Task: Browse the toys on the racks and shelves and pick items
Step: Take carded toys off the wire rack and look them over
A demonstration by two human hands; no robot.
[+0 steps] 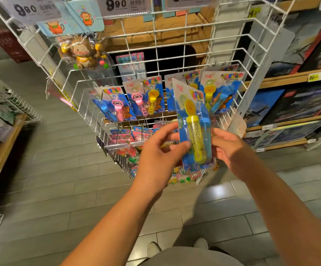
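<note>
Currently both my hands, left (160, 150) and right (230, 148), grip one bubble-wand pack (194, 129). One item picked. The wire rack (175, 54) remains unbrowsed.

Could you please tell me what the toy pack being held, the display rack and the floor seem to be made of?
Toy pack: a glossy printed card, probably cardboard, with a clear plastic blister that catches glare over a translucent yellow plastic tube. Display rack: thin wire grid, likely metal with a smooth white coating. Floor: grey rectangular tiles with visible joints and a soft sheen, perhaps ceramic or vinyl.
</note>
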